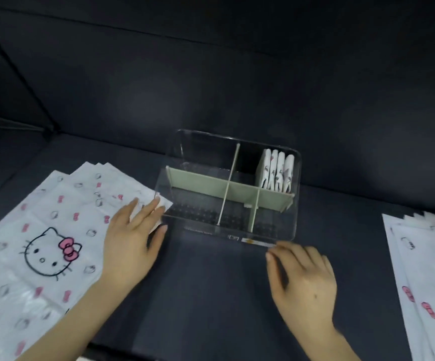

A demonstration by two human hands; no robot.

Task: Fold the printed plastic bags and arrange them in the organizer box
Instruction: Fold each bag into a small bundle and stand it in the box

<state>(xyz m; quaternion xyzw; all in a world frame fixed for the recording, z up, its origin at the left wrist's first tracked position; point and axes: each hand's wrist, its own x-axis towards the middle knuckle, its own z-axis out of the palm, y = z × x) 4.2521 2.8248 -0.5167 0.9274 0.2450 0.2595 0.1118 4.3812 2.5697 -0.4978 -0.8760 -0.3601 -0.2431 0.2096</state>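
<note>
Beside the organizer box (198,222), my left hand (130,243) lies flat on the top printed bag (55,230), gripping nothing. My right hand (302,280) is loosely curled and empty. Folded bags (278,170) stand in the back right compartment. Next I need to lift this bag clear for folding.

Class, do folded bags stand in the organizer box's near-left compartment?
No, the folded bags stand only in the organizer box's far-right compartment.

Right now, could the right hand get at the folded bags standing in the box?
Probably yes. The right hand rests by the near edge of the open organizer box, and the folded bags stand upright in its far right compartment with nothing above them.
</note>
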